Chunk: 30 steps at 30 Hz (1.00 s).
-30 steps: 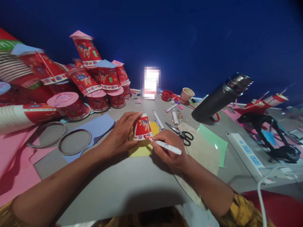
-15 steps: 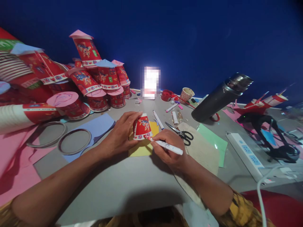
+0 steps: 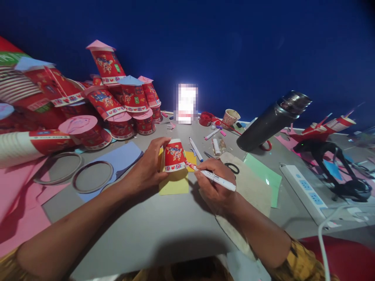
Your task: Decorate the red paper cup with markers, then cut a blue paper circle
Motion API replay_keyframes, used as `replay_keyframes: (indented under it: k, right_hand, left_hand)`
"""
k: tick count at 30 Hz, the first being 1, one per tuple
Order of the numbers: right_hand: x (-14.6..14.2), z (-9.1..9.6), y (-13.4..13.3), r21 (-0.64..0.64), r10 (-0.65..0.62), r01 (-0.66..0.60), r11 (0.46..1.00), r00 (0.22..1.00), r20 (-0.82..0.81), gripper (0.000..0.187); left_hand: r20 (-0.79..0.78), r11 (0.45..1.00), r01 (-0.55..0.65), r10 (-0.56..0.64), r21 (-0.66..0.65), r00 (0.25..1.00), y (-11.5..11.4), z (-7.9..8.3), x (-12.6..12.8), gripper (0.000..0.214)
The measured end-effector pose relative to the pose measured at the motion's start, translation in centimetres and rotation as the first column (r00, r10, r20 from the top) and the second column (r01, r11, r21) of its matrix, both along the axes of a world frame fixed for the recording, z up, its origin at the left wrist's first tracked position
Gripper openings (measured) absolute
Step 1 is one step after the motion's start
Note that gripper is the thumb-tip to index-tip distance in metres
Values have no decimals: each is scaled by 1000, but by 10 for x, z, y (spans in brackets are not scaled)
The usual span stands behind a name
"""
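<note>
My left hand [image 3: 154, 162] is closed round the left side of a red paper cup [image 3: 175, 154], which stands upside down with its white patterned rim low. Between the fingers of my right hand [image 3: 215, 179] is a white marker [image 3: 218, 179], its red tip close to the cup's lower right edge; whether it touches I cannot tell. Under the cup lies a yellow paper sheet [image 3: 175, 185]. A second marker [image 3: 195, 149] rests just beyond my right hand. Black-handled scissors [image 3: 233, 168] are partly hidden behind that hand.
Stacked red cups with paper tops [image 3: 133, 93] crowd the left, near two grey tape rings [image 3: 92, 176] and blue paper [image 3: 125, 156]. To the right are a dark flask [image 3: 265, 127], a beige cloth [image 3: 252, 191], green paper [image 3: 263, 177] and a power strip [image 3: 304, 191]. A bright pixelated patch [image 3: 186, 103] shows behind.
The cup has turned in my left hand, so its printed figure sits more to the front. My right hand with the marker has shifted slightly right, covering more of the scissors.
</note>
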State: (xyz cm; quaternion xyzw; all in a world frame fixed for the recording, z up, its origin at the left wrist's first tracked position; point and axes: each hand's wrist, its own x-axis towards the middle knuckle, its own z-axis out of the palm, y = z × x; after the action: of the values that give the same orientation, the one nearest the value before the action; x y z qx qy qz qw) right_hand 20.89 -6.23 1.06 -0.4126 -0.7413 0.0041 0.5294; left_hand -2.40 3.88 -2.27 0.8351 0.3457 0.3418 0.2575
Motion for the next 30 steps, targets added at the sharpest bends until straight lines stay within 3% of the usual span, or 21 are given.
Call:
replay_keyframes:
  k: [13,30]
  right_hand:
    - [0,-6,3,-8,96,-95,995,994,56,12]
    - [-2,-6,3,-42,105,-102,994,991,78,8]
  left_hand:
    - [3,991,0,0,-131,1000,-2,7,2,85]
    - [-7,992,-15,15,-123,1000,-4,5,1,87]
